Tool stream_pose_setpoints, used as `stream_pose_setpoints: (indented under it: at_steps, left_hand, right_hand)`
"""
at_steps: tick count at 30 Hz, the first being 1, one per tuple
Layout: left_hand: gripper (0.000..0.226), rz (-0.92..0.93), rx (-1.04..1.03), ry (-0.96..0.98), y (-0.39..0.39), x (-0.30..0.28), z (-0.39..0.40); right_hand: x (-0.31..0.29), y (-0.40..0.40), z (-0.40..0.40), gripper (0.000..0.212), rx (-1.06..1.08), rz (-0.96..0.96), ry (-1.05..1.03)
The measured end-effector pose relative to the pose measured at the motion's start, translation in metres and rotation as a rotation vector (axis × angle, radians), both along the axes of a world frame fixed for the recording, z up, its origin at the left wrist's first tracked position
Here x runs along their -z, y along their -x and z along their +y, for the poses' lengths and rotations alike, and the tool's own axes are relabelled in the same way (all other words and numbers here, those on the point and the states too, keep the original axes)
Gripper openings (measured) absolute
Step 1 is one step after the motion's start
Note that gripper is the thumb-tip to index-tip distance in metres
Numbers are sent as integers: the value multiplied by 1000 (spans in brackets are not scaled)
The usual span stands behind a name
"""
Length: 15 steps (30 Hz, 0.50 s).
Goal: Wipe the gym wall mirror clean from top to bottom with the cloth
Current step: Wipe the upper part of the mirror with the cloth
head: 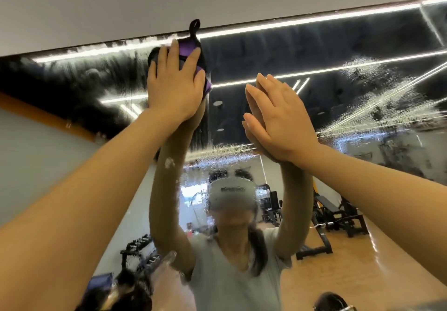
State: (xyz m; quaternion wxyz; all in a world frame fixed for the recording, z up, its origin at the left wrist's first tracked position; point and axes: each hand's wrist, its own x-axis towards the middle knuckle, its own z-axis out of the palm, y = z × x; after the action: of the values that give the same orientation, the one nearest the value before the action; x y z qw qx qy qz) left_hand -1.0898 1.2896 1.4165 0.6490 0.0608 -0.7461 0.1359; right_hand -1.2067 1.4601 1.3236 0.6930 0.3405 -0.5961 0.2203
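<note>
Pressing the cloth [193, 52] flat against the mirror [314, 52] just under its top edge, the left hand [175, 85] has its fingers spread straight over the purple fabric (a black loop pokes up past the frame). The right hand [273, 119] rests open-palmed on the glass beside it, holding nothing. I judge the job barely begun: droplets and streaks cover the glass to the right and below, and only the topmost band looks wiped.
</note>
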Motion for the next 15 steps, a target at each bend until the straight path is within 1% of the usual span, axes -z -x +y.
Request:
stream_pose_setpoints:
  at_steps: [4, 7, 9, 12, 15]
  left_hand:
    - [52, 6, 23, 23, -1, 52, -7]
    - [56, 7, 20, 88, 0, 99, -14]
    - [58, -8, 5, 109, 0, 113, -19]
    - [58, -22, -6, 116, -1, 101, -19]
    - [55, -33, -7, 86, 0, 67, -11]
  right_hand:
    - [0, 0, 0, 63, -2, 1, 0]
    - [0, 0, 0, 62, -9, -2, 0]
    - [0, 0, 0, 61, -7, 1, 3]
    - [-1, 0, -1, 60, -9, 9, 8]
    - [-1, 1, 0, 59, -6, 10, 12]
